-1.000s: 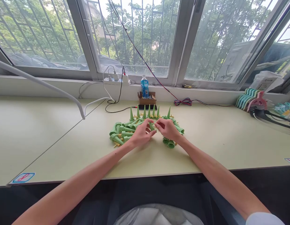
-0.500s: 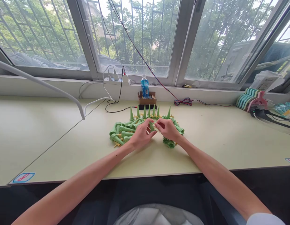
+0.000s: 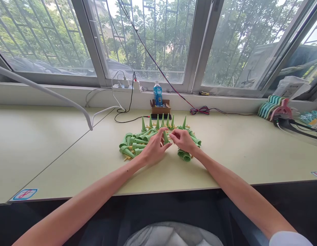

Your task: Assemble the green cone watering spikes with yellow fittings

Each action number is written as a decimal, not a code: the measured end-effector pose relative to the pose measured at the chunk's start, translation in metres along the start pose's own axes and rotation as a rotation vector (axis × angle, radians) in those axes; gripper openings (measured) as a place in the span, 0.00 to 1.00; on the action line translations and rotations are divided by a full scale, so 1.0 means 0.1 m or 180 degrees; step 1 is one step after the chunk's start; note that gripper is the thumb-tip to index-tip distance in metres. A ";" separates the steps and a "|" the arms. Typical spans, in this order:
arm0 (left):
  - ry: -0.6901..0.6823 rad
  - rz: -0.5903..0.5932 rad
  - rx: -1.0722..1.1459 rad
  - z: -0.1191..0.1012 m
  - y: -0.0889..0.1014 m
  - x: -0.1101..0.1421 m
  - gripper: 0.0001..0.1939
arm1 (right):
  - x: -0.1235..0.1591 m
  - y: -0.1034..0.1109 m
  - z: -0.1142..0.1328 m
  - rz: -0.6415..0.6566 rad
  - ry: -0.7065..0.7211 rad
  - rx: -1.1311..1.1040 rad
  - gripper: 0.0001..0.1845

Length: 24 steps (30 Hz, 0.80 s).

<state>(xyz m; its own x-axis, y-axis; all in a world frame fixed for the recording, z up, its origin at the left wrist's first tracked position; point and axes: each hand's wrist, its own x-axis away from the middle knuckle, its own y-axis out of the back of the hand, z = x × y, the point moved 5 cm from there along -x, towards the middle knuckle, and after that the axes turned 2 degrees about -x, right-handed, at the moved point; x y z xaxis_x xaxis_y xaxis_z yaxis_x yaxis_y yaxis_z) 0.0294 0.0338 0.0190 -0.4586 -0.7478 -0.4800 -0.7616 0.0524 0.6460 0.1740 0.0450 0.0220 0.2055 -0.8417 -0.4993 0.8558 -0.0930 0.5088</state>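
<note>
My left hand is closed around a green cone-shaped plastic spike, holding it upright with its point up and wide end down. Just to the right, my right hand has its fingers pinched together close to that spike; whatever is between them is too small to make out. Several green spikes with yellow valve pieces lie in a pile left of my left hand. Beyond both hands stands a row of upright green spikes. Two spikes lie with round open ends toward me beneath my right wrist.
A blue-labelled bottle stands in a small cardboard box behind a dark phone. Cables run along the table's back. Clothes hangers and a black headband-like device sit at the far right.
Both hands stay almost in place. The spike in my left hand now shows more of its point above my fingers.
</note>
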 end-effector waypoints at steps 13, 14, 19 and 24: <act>0.0913 -0.0296 0.1500 0.16 0.02 -0.09 0.22 | -0.01 0.06 -0.07 -0.0386 -0.0045 -0.0067 0.17; 0.1062 -0.0202 0.1625 0.18 0.00 -0.09 0.21 | -0.01 0.07 -0.06 -0.0397 -0.0035 -0.0090 0.17; 0.1841 0.0302 0.2283 0.15 -0.07 -0.03 0.22 | 0.01 0.07 -0.03 -0.0340 0.0027 -0.0218 0.17; 0.2269 0.0499 0.2822 0.10 -0.10 0.02 0.20 | 0.02 0.03 0.00 -0.0154 0.0078 -0.0362 0.17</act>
<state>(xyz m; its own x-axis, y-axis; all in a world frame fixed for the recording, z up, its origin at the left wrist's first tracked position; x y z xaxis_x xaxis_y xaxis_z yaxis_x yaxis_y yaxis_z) 0.0316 0.0385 0.0055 -0.4287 -0.8818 0.1966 -0.9033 0.4143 -0.1118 0.1768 0.0432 0.0220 0.1732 -0.8242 -0.5391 0.9130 -0.0710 0.4017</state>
